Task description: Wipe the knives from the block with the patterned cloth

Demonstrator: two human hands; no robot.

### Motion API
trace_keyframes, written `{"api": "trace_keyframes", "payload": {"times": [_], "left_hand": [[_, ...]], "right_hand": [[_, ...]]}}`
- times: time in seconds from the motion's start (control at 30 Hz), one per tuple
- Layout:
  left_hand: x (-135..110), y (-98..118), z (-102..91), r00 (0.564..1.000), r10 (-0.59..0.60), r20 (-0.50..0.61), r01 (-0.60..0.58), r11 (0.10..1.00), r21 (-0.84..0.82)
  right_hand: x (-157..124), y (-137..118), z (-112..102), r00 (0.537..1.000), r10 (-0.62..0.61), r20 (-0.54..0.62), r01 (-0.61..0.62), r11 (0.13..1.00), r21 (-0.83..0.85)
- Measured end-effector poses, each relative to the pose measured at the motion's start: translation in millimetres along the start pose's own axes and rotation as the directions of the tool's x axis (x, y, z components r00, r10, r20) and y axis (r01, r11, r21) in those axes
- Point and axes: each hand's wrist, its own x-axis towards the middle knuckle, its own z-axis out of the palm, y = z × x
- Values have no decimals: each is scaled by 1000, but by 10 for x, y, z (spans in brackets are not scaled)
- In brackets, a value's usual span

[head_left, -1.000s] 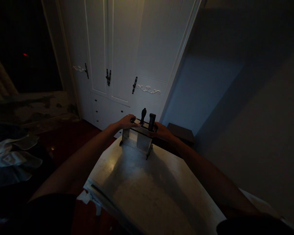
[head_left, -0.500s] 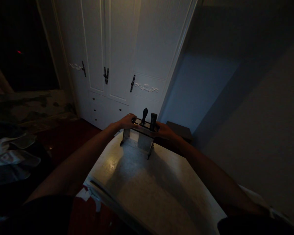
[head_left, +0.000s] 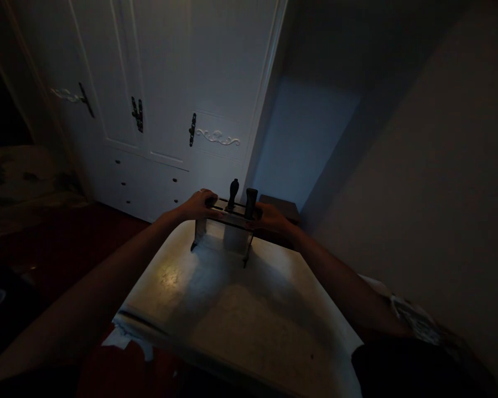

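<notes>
A knife rack (head_left: 218, 229) with a dark top frame and small dark feet is on the far part of the pale tabletop (head_left: 232, 309). Two black handles, a slimmer one (head_left: 233, 193) and a thicker one (head_left: 250, 203), stick up from its top. Below the thicker handle, a broad pale shape like a blade shows dimly. My left hand (head_left: 200, 205) is closed around the rack's left end, thumb along the near side. At the opposite end my right hand (head_left: 269, 216) grips the frame beside the thicker handle. Dim light hides its far fingers.
A white wardrobe (head_left: 161, 66) with dark handles and drawers stands behind the table. To its right is a low brown piece of furniture (head_left: 280, 207) by the wall (head_left: 398, 193). Red flooring (head_left: 108, 226) lies at left. Patterned cloth (head_left: 419, 323) is at the right.
The camera view has swung right, so the wardrobe, table and rack appear farther left. Both hands keep their hold on the rack, which stays at the table's far part.
</notes>
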Motion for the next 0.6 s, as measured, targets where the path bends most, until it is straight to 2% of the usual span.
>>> {"api": "trace_keyframes", "payload": {"times": [0.2, 0.43, 0.6], "left_hand": [[-14, 250, 232, 998, 53, 29, -52, 998, -23], [-4, 468, 635, 994, 87, -67, -95, 989, -116], [-1, 717, 914, 987, 105, -117, -125, 976, -181]], "right_hand": [[-292, 180, -195, 1000, 5, -5, -6, 1000, -24], [-655, 351, -429, 999, 45, -6, -45, 999, -6], [-930, 467, -630, 995, 100, 5, -100, 993, 60]]}}
